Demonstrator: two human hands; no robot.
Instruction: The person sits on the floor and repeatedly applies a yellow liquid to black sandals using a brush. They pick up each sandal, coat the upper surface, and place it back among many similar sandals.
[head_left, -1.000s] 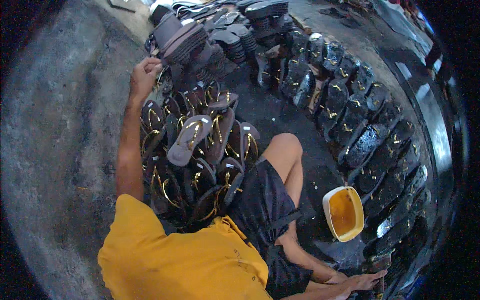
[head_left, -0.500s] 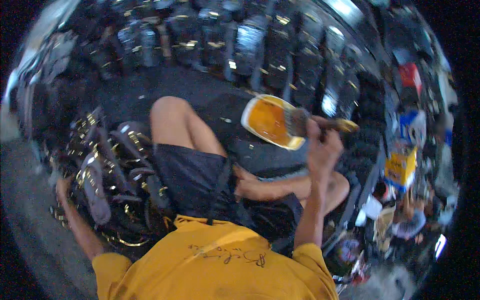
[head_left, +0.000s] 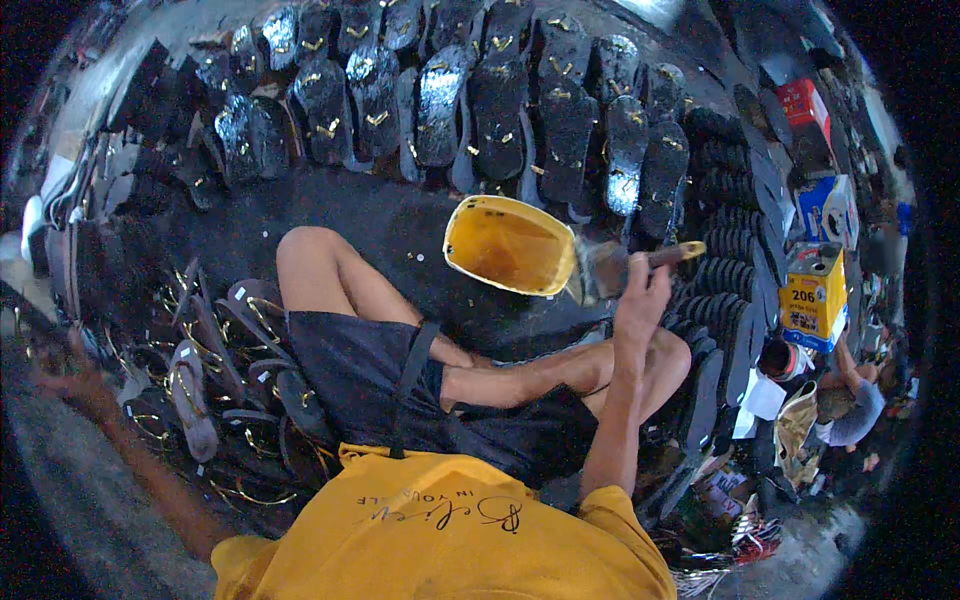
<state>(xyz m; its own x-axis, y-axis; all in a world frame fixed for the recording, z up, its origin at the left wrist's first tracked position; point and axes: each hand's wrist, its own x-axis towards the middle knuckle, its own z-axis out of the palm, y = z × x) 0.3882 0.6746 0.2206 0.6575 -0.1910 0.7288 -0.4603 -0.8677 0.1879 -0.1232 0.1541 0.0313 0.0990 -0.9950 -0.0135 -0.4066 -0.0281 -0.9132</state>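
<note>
My right hand (head_left: 642, 300) is closed round the handle of a wide flat paintbrush (head_left: 612, 268). Its bristles are at the right rim of a yellowish-white tub (head_left: 455, 262), and its handle end points right. Amber liquid (head_left: 515, 250) lies in the tub, which stands in front of my crossed legs. Far out at the left, my left hand (head_left: 72, 378) is smeared by motion beside a heap of dark sandals (head_left: 190, 390) with gold straps. Something dark with a gold strip shows near its fingers; I cannot make out whether the hand holds it.
Rows of dark shoe soles (head_left: 500, 115) with gold strap ends, several shiny wet, line the far side. Stacked soles (head_left: 725, 270) stand at the right. Beyond them are a yellow tin (head_left: 812, 300), a blue and white tin (head_left: 828, 212), a red box (head_left: 803, 103) and another person (head_left: 850, 412).
My left hand has moved outward to the left, away from the sandal heap. The brush stays by the tub's right rim, its handle now more level. The view has shifted slightly.
</note>
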